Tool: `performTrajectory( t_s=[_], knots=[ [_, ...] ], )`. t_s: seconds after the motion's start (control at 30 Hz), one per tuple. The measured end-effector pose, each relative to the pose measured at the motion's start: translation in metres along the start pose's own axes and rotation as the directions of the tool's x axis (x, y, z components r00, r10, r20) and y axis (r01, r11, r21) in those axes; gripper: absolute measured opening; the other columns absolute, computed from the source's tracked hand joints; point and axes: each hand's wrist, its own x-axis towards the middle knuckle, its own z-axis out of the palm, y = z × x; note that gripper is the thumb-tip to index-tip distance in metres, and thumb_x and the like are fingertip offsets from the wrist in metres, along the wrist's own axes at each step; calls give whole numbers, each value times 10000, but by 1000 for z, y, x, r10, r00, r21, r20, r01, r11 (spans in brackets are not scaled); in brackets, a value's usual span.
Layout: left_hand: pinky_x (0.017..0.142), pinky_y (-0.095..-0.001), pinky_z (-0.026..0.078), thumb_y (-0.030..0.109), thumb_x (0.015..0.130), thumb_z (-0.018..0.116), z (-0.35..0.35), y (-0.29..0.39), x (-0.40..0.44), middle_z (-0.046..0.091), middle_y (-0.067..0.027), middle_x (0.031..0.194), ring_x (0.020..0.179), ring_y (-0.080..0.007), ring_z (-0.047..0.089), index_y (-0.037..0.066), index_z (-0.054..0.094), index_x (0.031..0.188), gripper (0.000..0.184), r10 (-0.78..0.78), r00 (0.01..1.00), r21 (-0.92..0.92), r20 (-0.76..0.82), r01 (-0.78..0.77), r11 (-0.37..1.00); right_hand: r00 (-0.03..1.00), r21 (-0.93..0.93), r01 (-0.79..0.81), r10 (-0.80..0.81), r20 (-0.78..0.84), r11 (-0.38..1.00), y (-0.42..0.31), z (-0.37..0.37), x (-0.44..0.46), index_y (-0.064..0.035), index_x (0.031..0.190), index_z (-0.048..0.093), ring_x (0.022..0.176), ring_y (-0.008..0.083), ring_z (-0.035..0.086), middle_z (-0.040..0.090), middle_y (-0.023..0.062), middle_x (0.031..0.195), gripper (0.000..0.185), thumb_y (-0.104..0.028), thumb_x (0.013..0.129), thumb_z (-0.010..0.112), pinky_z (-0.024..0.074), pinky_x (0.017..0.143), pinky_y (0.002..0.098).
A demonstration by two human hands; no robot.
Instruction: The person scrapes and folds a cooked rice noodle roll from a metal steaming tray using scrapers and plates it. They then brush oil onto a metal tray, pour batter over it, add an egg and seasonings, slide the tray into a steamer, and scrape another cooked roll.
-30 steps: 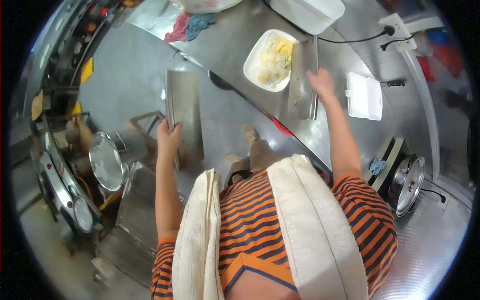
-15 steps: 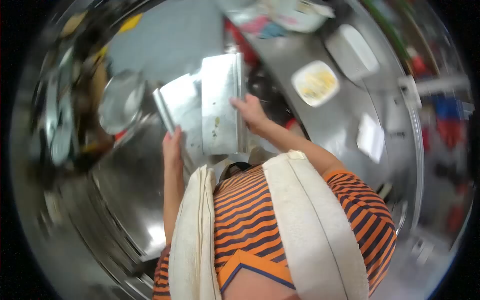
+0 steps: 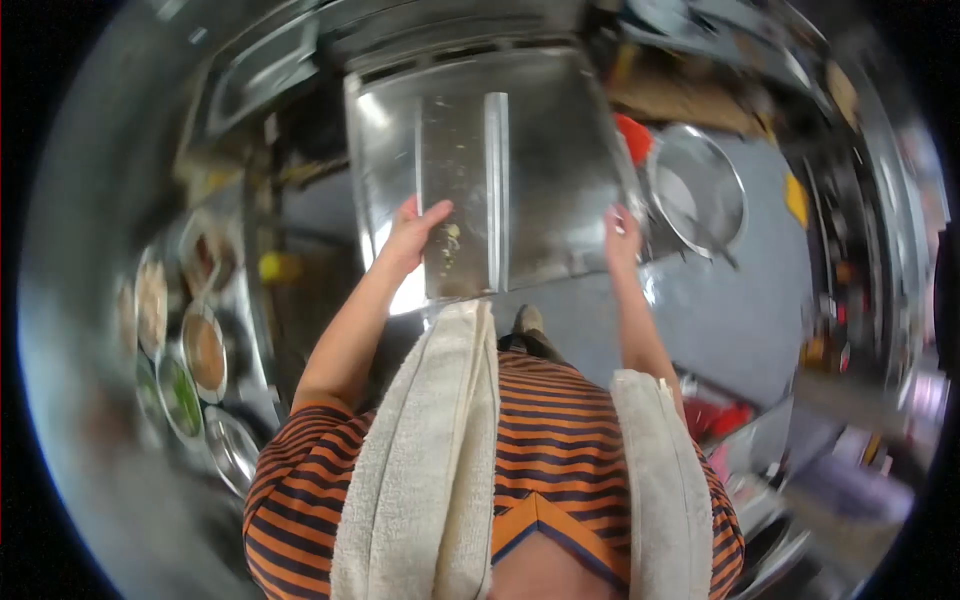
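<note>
My left hand (image 3: 412, 238) is closed on the left edge of a long, narrow steel panel (image 3: 457, 185), its thumb lying on top. The panel has a raised rail along its right side and yellowish food bits on its surface. It lies over or just above a wide stainless-steel surface (image 3: 560, 160). My right hand (image 3: 622, 235) is at the right edge of that wide surface, apart from the narrow panel. Its fingers look curled, but what they hold, if anything, is hidden.
A large metal bowl (image 3: 697, 190) stands right of the steel surface, beside a red object (image 3: 634, 138). Several food dishes, one with an orange-brown filling (image 3: 204, 352), stand at the left. Grey floor (image 3: 775, 280) shows at the right.
The view has swung left, bringing the wide steel surface in front of me. My left hand now grips the food-spotted panel, and my right hand has come off its rail. My hands are farther apart.
</note>
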Motion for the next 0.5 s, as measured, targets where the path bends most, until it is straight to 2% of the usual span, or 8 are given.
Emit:
performTrajectory(
  t_s=[0.07, 0.13, 0.2, 0.27, 0.33, 0.4, 0.43, 0.5],
  knots=[
    [620, -272, 476, 89, 760, 603, -32, 6, -46, 582, -61, 872, 732, -139, 568, 22, 501, 1004, 273, 150, 945, -75, -291, -179, 981, 989, -544, 127, -66, 129, 830, 69, -11, 42, 7, 1045, 509, 1001, 325, 476, 507, 189, 1064, 463, -345, 749, 565, 368, 865, 393],
    [633, -299, 478, 88, 765, 591, -54, 6, -100, 577, -76, 890, 757, -164, 568, 11, 496, 1012, 276, 167, 826, -88, -538, -252, 964, 1000, -697, 8, 13, 25, 717, 78, -24, 44, -31, 1061, 498, 969, 325, 499, 498, 168, 1058, 458, -337, 727, 563, 411, 808, 425],
    [658, -326, 474, 86, 767, 583, -76, -2, -160, 571, -88, 910, 786, -191, 563, 5, 492, 1016, 277, 170, 577, -128, -799, -439, 889, 991, -787, -60, 130, 26, 615, 111, -36, 60, -22, 1039, 508, 931, 341, 519, 512, 183, 1018, 429, -310, 724, 546, 440, 765, 442],
    [711, -353, 456, 79, 764, 578, -107, -20, -219, 555, -91, 935, 837, -207, 541, 8, 484, 1026, 288, 151, 301, -58, -942, -587, 808, 979, -781, 113, 65, 194, 614, 164, -37, 77, 62, 965, 515, 903, 378, 518, 521, 247, 964, 451, -330, 743, 527, 435, 761, 449],
    [733, -357, 450, 63, 757, 576, -154, -49, -284, 542, -95, 958, 843, -213, 534, 12, 465, 1055, 322, 191, 77, 100, -978, -634, 767, 994, -820, -2, 93, 63, 572, 138, -26, 61, 64, 979, 502, 917, 391, 505, 504, 252, 982, 502, -381, 746, 528, 425, 775, 462],
    [748, -370, 445, 71, 754, 570, -236, -80, -350, 544, -96, 949, 819, -237, 535, 14, 468, 1057, 325, 119, -11, 95, -993, -682, 725, 987, -807, -79, 160, 19, 586, 94, -36, 67, 46, 1021, 491, 932, 386, 496, 478, 262, 1016, 514, -390, 750, 520, 421, 774, 475],
    [753, -379, 445, 90, 753, 571, -236, -70, -373, 547, -98, 955, 836, -247, 535, 19, 476, 1055, 325, 1, -32, 22, -1000, -676, 737, 740, -521, -349, 571, 356, 779, 72, -64, 92, 41, 1024, 498, 942, 384, 492, 469, 262, 1029, 502, -382, 753, 512, 420, 774, 479],
    [764, -398, 445, 132, 751, 572, -278, -83, -420, 550, -104, 980, 876, -261, 535, 29, 484, 1065, 343, -122, 35, -115, -992, -663, 739, 976, -838, -116, 216, 3, 533, 79, -17, 46, 49, 992, 533, 954, 390, 489, 460, 257, 1052, 451, -335, 760, 490, 416, 778, 488]
  ],
)
